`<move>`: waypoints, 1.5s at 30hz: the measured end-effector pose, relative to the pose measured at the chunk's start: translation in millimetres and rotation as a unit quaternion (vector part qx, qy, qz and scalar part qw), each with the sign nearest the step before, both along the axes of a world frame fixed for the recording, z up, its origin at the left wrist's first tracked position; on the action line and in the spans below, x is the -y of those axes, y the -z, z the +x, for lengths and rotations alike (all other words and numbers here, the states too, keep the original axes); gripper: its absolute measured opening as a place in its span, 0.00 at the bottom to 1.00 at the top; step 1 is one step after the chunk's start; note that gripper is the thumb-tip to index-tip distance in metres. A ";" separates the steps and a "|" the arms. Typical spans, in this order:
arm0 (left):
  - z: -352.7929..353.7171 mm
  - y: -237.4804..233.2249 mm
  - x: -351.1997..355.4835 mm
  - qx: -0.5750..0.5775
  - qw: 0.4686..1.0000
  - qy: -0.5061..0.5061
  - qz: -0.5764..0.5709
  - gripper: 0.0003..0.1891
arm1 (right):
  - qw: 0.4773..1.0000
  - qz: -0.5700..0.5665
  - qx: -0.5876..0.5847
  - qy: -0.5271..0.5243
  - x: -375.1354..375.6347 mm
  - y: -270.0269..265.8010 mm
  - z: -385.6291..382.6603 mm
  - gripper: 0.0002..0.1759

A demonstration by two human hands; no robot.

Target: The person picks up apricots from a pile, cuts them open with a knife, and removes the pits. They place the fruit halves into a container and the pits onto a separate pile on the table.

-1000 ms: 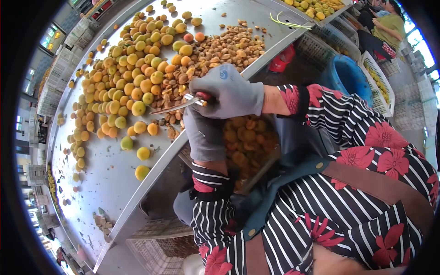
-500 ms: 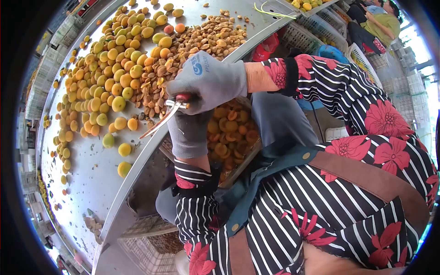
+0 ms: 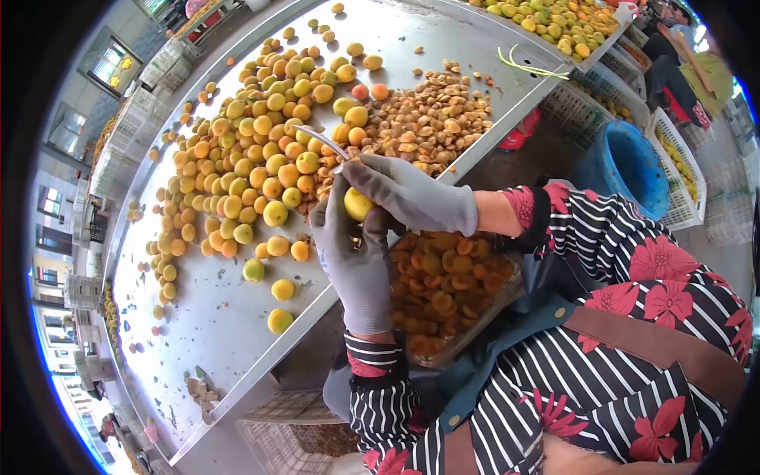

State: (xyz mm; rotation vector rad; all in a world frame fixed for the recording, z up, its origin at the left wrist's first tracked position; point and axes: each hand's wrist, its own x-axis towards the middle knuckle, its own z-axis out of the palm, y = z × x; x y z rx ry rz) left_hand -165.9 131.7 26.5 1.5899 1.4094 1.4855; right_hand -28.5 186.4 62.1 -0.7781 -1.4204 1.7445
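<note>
My left hand (image 3: pixel 348 253), in a grey work glove, is closed around a yellow-green apricot (image 3: pixel 359 204). My right hand (image 3: pixel 416 194), gloved the same way, grips a knife whose handle is hidden in the fist. Its thin curved blade (image 3: pixel 321 141) points up and left, over the fruit pile. The right fingers also reach against the held apricot. Both hands are at the table's edge, above a container of halved apricots (image 3: pixel 451 277). Beyond them lie a heap of whole apricots (image 3: pixel 253 150) and a mound of brown apricot stones (image 3: pixel 431 119).
The metal table (image 3: pixel 214 317) has a raised rim (image 3: pixel 269 356) along my side. A few apricots lie apart near it. To the right stand a blue bucket (image 3: pixel 633 170) and white crates (image 3: pixel 681 190). Another person (image 3: pixel 704 79) sits at the upper right.
The view has shifted, so the table sits further right and lower. My hands have parted from their overlap; the blade now points up-left instead of down-left, and an apricot shows in my left hand.
</note>
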 end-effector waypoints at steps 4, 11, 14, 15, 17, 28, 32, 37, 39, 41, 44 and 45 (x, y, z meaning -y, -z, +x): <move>-3.9 -8.9 -1.8 -0.113 0.993 -0.034 0.030 0.31 | 0.998 0.019 -0.053 0.019 -0.2 16.9 -7.2 0.26; 2.6 -9.3 -7.2 -0.192 0.980 -0.041 0.042 0.31 | 0.994 0.063 -0.092 -0.005 -12.1 36.5 6.2 0.24; 3.7 -7.5 -7.8 -0.263 0.962 -0.011 0.067 0.28 | 0.997 0.067 -0.037 -0.014 -15.1 34.3 15.7 0.23; 11.8 -2.6 -7.0 -0.138 0.989 -0.018 0.055 0.29 | 0.994 0.097 -0.048 0.006 -13.9 35.3 16.3 0.22; 16.0 -1.7 -3.0 0.009 1.000 -0.019 -0.012 0.33 | 0.992 0.117 -0.034 0.035 -12.9 34.9 18.8 0.21; 17.3 -8.1 -1.2 0.076 0.993 -0.027 -0.089 0.31 | 0.991 0.107 0.067 -0.036 -17.4 32.0 19.7 0.20; 12.3 -16.2 -2.5 0.200 0.975 -0.029 -0.090 0.26 | 0.996 0.029 0.020 0.076 -25.2 26.6 21.8 0.24; 7.3 -9.7 1.3 0.292 0.955 0.025 -0.044 0.29 | 0.996 -0.041 -0.010 0.080 -31.6 25.7 22.5 0.22; 10.4 -11.7 1.5 0.284 0.957 0.023 -0.048 0.28 | 0.997 -0.018 0.007 0.078 -28.0 27.0 20.4 0.21; 11.8 -13.4 1.4 0.258 0.965 -0.009 -0.051 0.28 | 0.997 -0.007 0.010 0.079 -28.2 31.5 19.7 0.21; 9.7 -11.9 1.0 0.270 0.962 -0.001 -0.050 0.27 | 0.997 -0.020 0.002 0.078 -27.0 26.3 20.8 0.21; 8.9 -13.3 1.3 0.270 0.962 -0.001 -0.050 0.27 | 0.996 -0.045 -0.007 0.077 -26.4 23.5 21.9 0.22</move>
